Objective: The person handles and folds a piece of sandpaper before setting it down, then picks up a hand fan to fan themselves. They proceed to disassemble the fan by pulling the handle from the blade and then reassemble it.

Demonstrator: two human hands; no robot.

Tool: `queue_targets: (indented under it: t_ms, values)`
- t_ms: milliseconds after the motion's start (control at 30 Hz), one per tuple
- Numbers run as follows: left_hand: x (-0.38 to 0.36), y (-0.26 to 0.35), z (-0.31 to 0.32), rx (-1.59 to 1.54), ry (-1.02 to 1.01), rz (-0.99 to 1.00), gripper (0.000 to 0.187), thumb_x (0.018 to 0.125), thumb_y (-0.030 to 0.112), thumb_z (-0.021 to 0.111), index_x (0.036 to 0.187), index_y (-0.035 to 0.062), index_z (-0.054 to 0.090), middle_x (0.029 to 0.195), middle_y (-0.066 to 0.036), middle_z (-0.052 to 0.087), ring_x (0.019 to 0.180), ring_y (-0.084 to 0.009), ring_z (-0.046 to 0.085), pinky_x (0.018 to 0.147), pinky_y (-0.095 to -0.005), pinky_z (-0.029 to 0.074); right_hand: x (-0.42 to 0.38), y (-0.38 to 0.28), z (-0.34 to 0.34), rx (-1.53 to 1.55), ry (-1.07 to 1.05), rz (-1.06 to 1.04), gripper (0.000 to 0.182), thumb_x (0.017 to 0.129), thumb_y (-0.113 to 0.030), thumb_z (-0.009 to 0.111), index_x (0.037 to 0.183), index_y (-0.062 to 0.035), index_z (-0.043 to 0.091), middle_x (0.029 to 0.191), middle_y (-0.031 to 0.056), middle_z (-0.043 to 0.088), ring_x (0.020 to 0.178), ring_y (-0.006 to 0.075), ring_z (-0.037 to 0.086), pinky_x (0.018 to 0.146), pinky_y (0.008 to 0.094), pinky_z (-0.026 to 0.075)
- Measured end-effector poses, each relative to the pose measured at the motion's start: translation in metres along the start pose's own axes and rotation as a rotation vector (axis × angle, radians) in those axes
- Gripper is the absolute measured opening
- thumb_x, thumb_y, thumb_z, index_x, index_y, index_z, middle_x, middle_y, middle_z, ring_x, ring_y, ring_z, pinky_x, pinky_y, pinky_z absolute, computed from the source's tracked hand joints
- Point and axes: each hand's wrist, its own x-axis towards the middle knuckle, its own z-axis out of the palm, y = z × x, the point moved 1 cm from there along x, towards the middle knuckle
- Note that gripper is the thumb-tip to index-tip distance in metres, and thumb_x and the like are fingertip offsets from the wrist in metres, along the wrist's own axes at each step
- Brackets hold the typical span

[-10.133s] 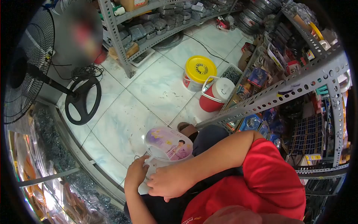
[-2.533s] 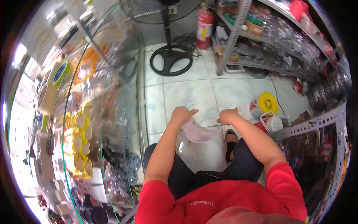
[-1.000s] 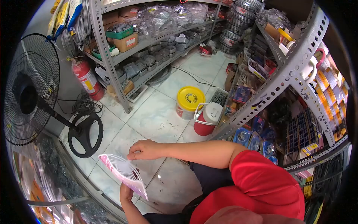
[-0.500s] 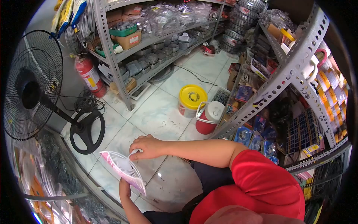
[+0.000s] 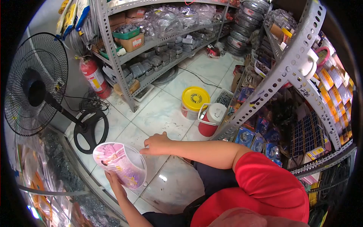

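A hand fan [image 5: 119,162] with white plastic ribs and a pink and purple printed face is held over the tiled floor, its printed side turned up towards me. My left hand [image 5: 115,183] grips its lower left edge, with some of the fingers hidden behind it. At the fan's right rim is my right hand [image 5: 157,145], its fingers curled and the fingertips touching the white ribs. The fan's handle is not visible; the right hand may be covering it.
On the left stand a black floor fan [image 5: 34,87] and a red fire extinguisher [image 5: 93,77]. A yellow-lidded bucket [image 5: 196,99] and a red and white jug [image 5: 210,121] sit on the floor. Metal shelves [image 5: 166,36] line the back; another rack [image 5: 264,89] rises at right.
The hand fan has turned from nearly edge-on, ribs and white handle showing, to printed face up. My right hand has shifted slightly right and up, my left hand slightly left.
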Motion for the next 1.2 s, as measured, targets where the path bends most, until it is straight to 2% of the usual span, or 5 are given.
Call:
queue_targets:
  t_ms: [267,433,667,1033,1200]
  values:
    - [-0.005,0.013,0.003,-0.42,-0.168,-0.025,0.069,0.086,0.052,0.032,0.132,0.0015,0.02,0.134,-0.01,0.027,0.122,-0.0239,0.028,0.102,-0.0336,0.018,0.001,0.017,-0.005,0.001,0.13,0.044,0.054,0.074,-0.059,0.046,0.097,-0.0122,0.06,0.098,0.0079,0.059,0.099,0.0253,0.051,0.084,0.0537,0.029]
    - [-0.02,0.031,0.008,-1.041,-0.237,0.01,0.071,0.085,0.053,0.032,0.13,-0.0025,0.022,0.133,-0.012,0.029,0.121,-0.0244,0.029,0.102,-0.0355,0.019,0.011,0.023,0.008,0.081,0.127,0.056,0.057,0.076,-0.061,0.042,0.098,-0.0115,0.059,0.099,0.0083,0.059,0.098,0.0259,0.051,0.083,0.0508,0.033]
    - [-0.012,0.017,0.006,-0.976,-0.212,-0.06,0.072,0.085,0.054,0.032,0.13,-0.0014,0.022,0.132,-0.012,0.03,0.121,-0.0245,0.03,0.1,-0.0356,0.023,0.006,0.0,0.013,0.351,0.018,-0.141,0.055,0.077,-0.06,0.041,0.089,-0.0109,0.062,0.094,0.0105,0.06,0.091,0.0251,0.054,0.079,0.0303,0.041]
    - [-0.001,-0.008,-0.001,-0.667,-0.054,-0.248,0.073,0.08,0.062,0.032,0.129,0.0079,0.029,0.127,-0.007,0.037,0.112,-0.0235,0.039,0.091,-0.0404,0.034,0.017,-0.014,0.016,0.559,0.024,-0.395,0.048,0.078,-0.053,0.047,0.08,-0.0084,0.064,0.085,0.0069,0.063,0.086,0.0214,0.056,0.076,0.0297,0.042]
    - [0.001,-0.001,0.0,-0.694,-0.066,-0.257,0.08,0.08,0.063,0.033,0.127,-0.001,0.03,0.126,-0.01,0.04,0.113,-0.0234,0.04,0.095,-0.0328,0.029,0.025,-0.015,0.017,0.576,-0.004,-0.377,0.044,0.079,-0.051,0.049,0.078,-0.0097,0.064,0.086,0.0072,0.062,0.088,0.0208,0.055,0.078,0.0294,0.04]
